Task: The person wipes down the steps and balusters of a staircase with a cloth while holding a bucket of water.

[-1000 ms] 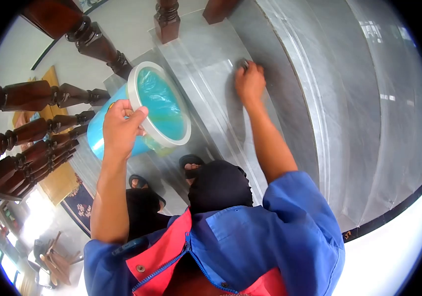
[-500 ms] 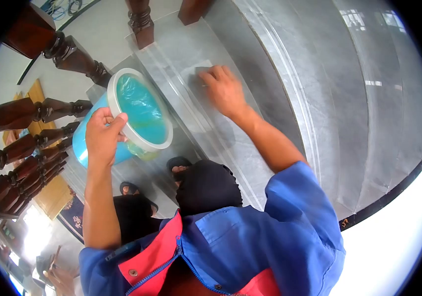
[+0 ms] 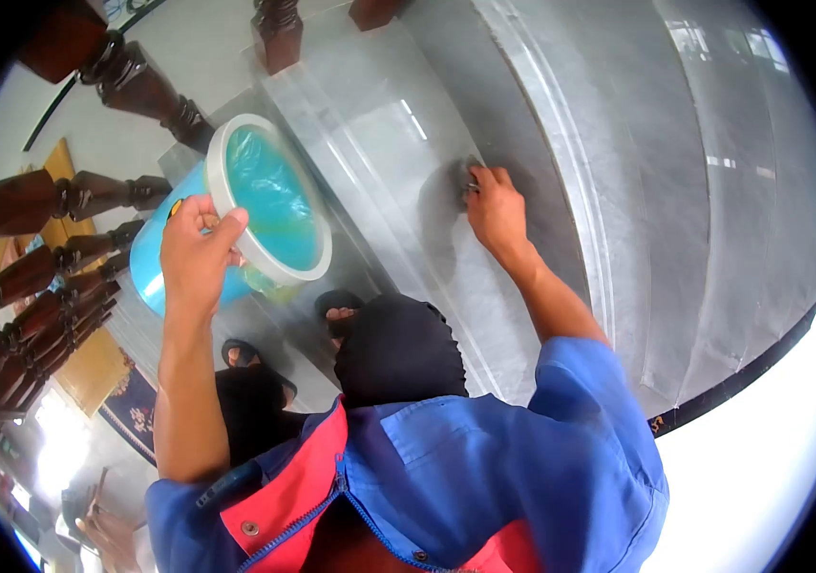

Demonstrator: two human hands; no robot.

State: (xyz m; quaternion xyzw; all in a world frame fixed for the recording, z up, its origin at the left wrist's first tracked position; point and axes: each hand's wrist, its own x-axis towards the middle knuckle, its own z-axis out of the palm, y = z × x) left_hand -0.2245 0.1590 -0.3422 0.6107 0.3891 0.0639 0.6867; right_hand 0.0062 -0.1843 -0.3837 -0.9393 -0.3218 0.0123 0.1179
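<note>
A light blue trash bin with a white rim and a clear plastic liner inside tilts toward me, to the left of centre. My left hand is closed on its rim, thumb over the edge. Low over a grey stair step, my right hand has its fingers pinched together near the base of the riser. Something small and greyish shows at those fingertips, too small to name. The hand's shadow falls on the step beside it.
Dark wooden balusters line the left side of the stairs. More grey steps rise to the right. My sandalled feet stand on a lower step. A patterned rug lies at the lower left.
My right hand has moved right and slightly down across the step, toward the riser, its fingers now pinched. The bin has shifted only slightly up and left with my left hand.
</note>
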